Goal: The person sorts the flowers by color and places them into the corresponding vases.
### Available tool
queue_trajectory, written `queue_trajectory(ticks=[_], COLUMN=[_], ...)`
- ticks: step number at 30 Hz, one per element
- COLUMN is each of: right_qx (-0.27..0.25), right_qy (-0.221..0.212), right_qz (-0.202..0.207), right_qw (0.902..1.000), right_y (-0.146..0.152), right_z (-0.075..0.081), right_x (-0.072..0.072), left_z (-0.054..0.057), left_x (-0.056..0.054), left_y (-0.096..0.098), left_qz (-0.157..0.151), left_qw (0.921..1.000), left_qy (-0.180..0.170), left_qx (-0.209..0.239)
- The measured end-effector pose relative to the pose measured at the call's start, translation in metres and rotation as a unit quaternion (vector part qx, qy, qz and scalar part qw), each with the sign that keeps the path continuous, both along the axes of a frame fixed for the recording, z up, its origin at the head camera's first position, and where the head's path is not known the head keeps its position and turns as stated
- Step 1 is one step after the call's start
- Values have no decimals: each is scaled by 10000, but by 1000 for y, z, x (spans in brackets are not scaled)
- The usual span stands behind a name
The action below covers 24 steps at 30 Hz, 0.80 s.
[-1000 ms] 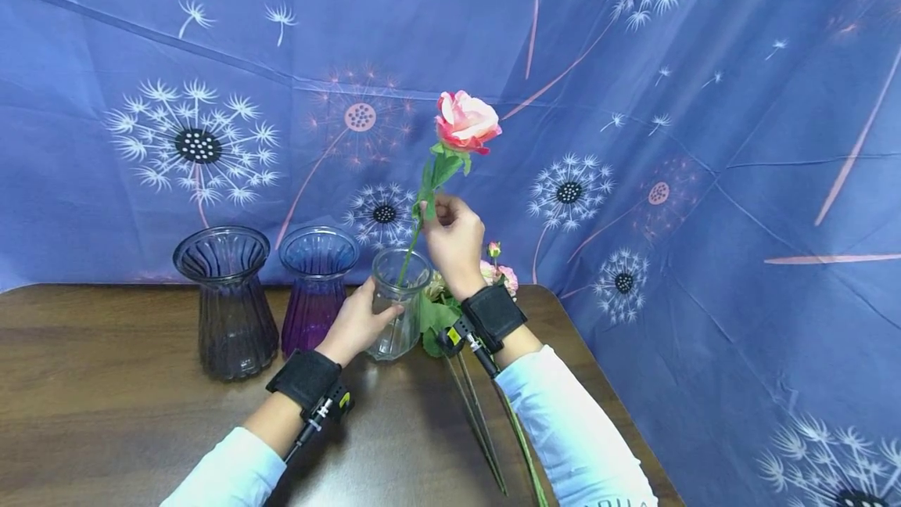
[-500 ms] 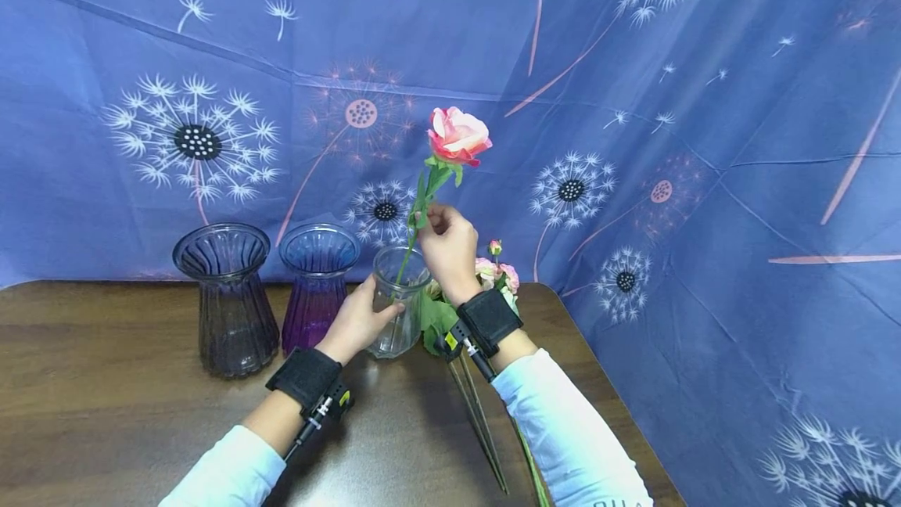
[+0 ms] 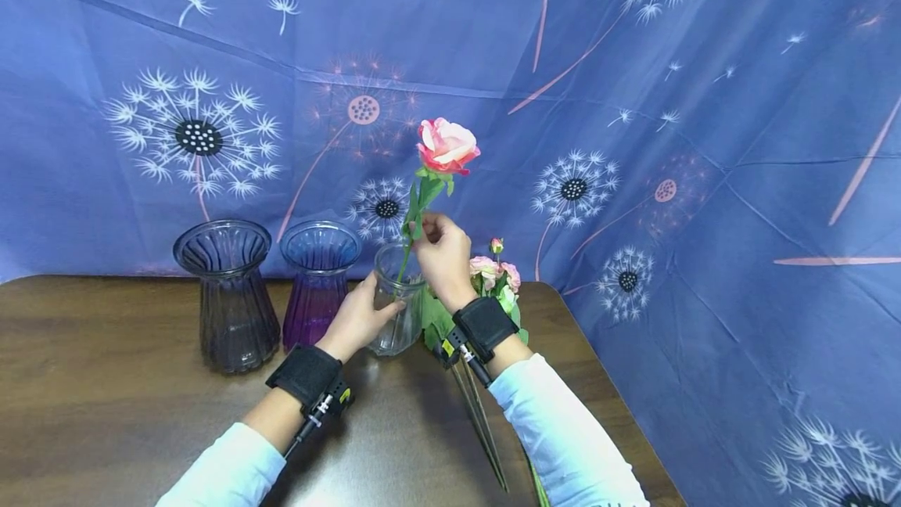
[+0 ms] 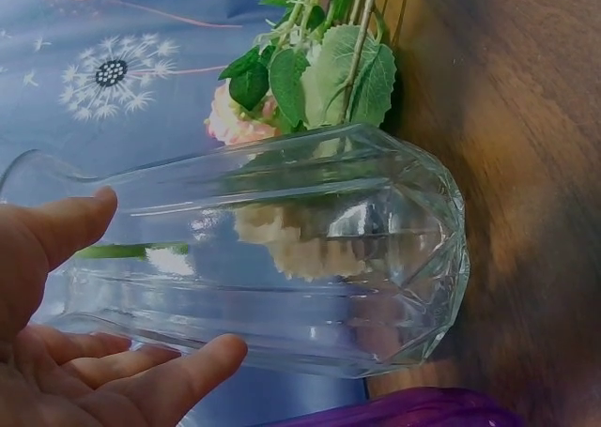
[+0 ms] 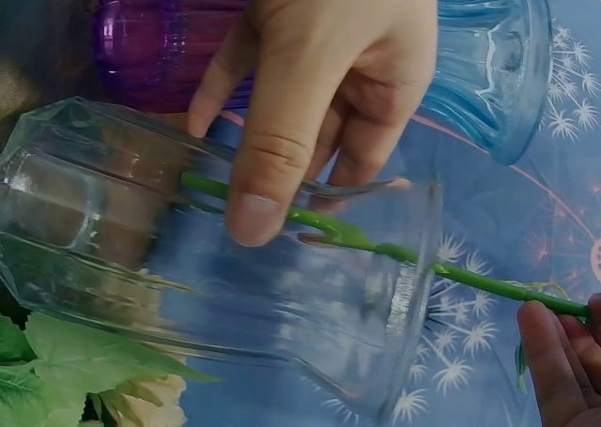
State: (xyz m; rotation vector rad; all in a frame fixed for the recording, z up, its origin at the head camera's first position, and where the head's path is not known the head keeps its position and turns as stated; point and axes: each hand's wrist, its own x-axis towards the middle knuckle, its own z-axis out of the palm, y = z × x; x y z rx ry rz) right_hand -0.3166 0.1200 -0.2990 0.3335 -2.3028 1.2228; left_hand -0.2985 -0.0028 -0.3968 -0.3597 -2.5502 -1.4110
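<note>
My left hand point(image 3: 357, 321) holds a clear glass vase point(image 3: 394, 335) around its side, thumb on one side and fingers on the other. In the left wrist view, the thumb and fingertips lie against the ribbed glass point(image 4: 319, 267). My right hand point(image 3: 443, 260) pinches the green stem of a pink-and-white artificial rose point(image 3: 448, 147) above the vase's mouth. The lower stem point(image 5: 329, 228) runs down inside the vase, and its cut end hangs above the bottom in the right wrist view. The rose tilts slightly right, its bloom well above the rim.
Left of the clear vase stand a purple-blue vase point(image 3: 317, 296) and a dark grey one point(image 3: 235, 311). More artificial flowers point(image 3: 496, 276) lie to the right, behind my right wrist, their long stems point(image 3: 482, 429) pointing toward me. A blue dandelion-print cloth point(image 3: 281, 139) hangs behind the wooden table point(image 3: 105, 382).
My right hand has come down and slightly left, and the rose has lowered with it, its stem deeper in the vase. The left hand keeps its grip on the vase.
</note>
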Motion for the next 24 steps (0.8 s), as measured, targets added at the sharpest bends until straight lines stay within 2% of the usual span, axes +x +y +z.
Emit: queue_trajectory(ticks=[9,20,24], right_qx=[187,153,175], right_qy=[-68,-142,-118], right_qz=[-193,-31,-53], right_qw=[9996,9998,9998], right_y=[-2,-3,-3], right_z=[-8,-15,-19], right_x=[1,1,1], left_z=[1,3,2], left_x=[2,3,4], left_y=[-1,-1,-1], left_qz=[-41,-65,-37], left_qw=[9999,9998,9999], left_qy=[25,-142,-78], left_qx=[115,115,108])
